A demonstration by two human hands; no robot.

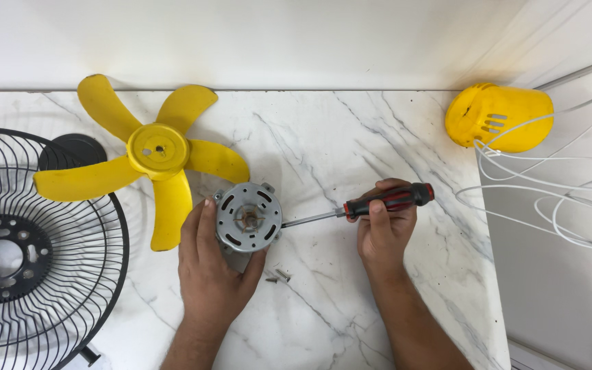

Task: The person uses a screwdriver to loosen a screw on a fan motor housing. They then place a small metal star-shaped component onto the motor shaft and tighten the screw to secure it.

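Note:
A round grey metal fan motor [248, 216] stands on the white marble counter [351, 144]. My left hand [210, 267] cups it from below and from the left side. My right hand [383, 229] grips a screwdriver [378, 204] by its red and black handle. The shaft lies nearly level and its tip meets the motor's right edge. Two small loose screws [277, 277] lie on the counter just under the motor.
A yellow fan blade [155, 152] lies up and left of the motor. A black wire fan guard [29, 247] fills the left edge. A yellow motor cover [498, 116] sits at the back right, with white cables [549, 199] looping off the counter's right side.

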